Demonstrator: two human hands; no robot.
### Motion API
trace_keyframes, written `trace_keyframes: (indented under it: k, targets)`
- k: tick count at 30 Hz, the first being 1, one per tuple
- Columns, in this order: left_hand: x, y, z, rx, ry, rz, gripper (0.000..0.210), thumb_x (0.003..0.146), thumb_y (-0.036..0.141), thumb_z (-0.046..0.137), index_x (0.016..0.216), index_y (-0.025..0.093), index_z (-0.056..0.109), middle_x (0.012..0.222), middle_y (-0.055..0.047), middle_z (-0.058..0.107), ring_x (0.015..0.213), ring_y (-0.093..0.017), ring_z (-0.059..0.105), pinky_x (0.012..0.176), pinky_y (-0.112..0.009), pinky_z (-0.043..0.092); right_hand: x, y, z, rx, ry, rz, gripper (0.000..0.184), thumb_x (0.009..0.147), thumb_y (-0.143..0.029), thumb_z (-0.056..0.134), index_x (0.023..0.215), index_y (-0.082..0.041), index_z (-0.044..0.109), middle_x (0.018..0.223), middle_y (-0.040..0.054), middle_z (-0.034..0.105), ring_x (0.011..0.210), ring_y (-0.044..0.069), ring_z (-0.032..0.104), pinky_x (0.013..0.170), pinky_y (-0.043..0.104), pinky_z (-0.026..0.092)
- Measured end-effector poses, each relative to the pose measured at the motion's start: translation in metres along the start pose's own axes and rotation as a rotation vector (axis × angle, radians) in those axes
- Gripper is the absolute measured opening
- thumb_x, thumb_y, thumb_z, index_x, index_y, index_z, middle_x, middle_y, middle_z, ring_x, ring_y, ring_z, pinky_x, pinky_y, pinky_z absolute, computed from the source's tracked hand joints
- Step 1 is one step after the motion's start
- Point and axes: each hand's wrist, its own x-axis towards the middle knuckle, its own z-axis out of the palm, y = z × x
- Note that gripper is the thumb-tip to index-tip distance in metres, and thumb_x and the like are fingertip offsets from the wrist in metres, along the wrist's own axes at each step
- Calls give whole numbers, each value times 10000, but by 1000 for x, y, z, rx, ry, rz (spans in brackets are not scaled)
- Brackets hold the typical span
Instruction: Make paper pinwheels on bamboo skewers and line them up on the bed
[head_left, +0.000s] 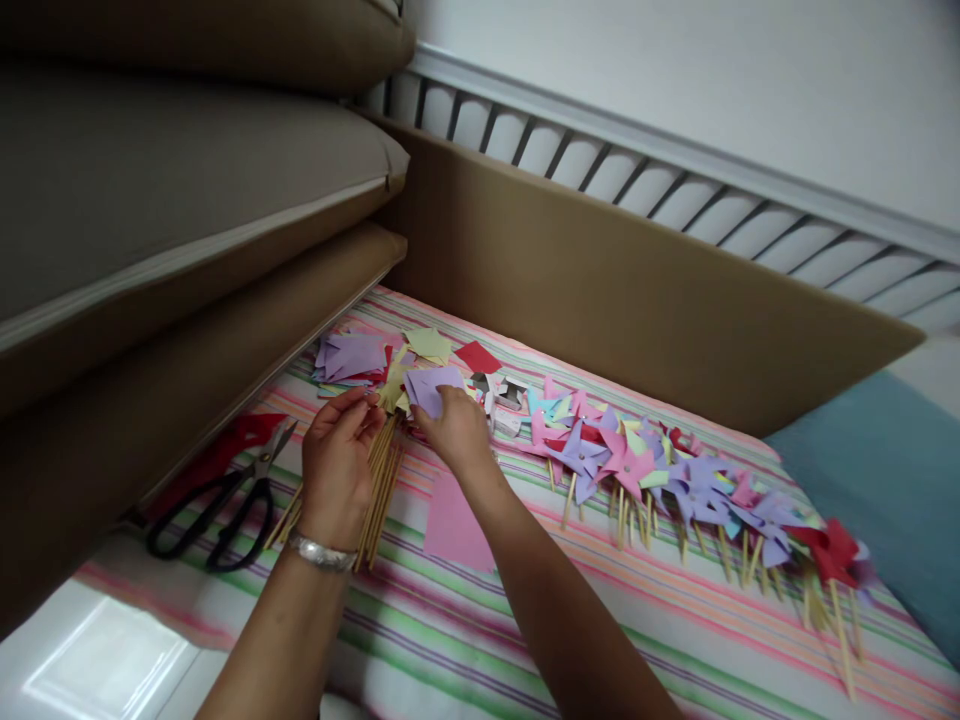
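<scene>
My right hand point(459, 428) is closed on a lavender piece of paper point(426, 388), thumb and fingers at its near side. To its left, the fingertips of my left hand point(341, 450) are pinched together; what is between them, if anything, is too small to make out. A yellow-green paper piece point(393, 380) lies just beyond those fingertips. Below both hands, a bundle of thin wooden sticks point(381, 495) rests on the striped cloth point(450, 640). A pink paper square point(455, 522) lies flat by my right forearm.
Finished paper pinwheels on sticks point(626, 460) lie in a row to the right. Black-handled scissors point(238, 505) and red material point(225, 450) are at left. Paper squares point(349, 357), a red square point(478, 357) and a small open box point(510, 400) lie beyond. Brown cushions point(187, 190) tower at left.
</scene>
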Motion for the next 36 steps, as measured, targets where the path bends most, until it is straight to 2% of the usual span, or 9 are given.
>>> trace_keyframes:
  k: [5,12,19,26,31,36]
  targets:
    - [-1,1,1,-21,2,-17,183,565,143,695,737,137,633,715,-8,645,641,-103,584,683,-258,450,-1,-15,1,-94,-31,38,393,783,-364,534,1086,-113,530,988,176,629,949,300,574,823,409,376]
    - [0,0,-1,-35,-20,-32,174,574,144,692,739,142,638,711,-3,650,648,-100,587,681,-245,452,1,-10,-3,-68,-56,50,260,815,-283,457,1000,-150,583,959,112,659,913,239,602,775,325,409]
    - [-1,-1,-1,-43,-32,-45,160,595,131,681,750,138,641,735,-11,654,678,-102,591,708,-249,456,0,-11,-2,-88,-39,71,372,793,-430,488,1017,-144,570,941,121,657,889,261,608,729,336,430]
    - [-1,0,-1,-35,-27,-52,148,602,127,678,744,137,639,739,-14,651,678,-101,591,697,-241,459,-3,-20,4,-170,-17,64,293,757,-313,537,984,-127,551,898,134,649,879,278,602,717,357,435]
    - [0,-2,-2,-41,-32,-49,156,607,129,678,758,139,641,748,-15,653,685,-102,593,703,-243,460,-3,-14,-1,-56,-24,56,247,787,-276,485,957,-130,590,915,137,659,883,257,608,744,334,430]
    - [-1,-3,-1,-41,-40,-47,156,613,129,676,766,139,645,747,-14,656,687,-102,595,706,-247,464,1,-8,-7,111,-26,147,243,787,-261,467,872,-151,667,857,131,694,812,252,635,700,320,436]
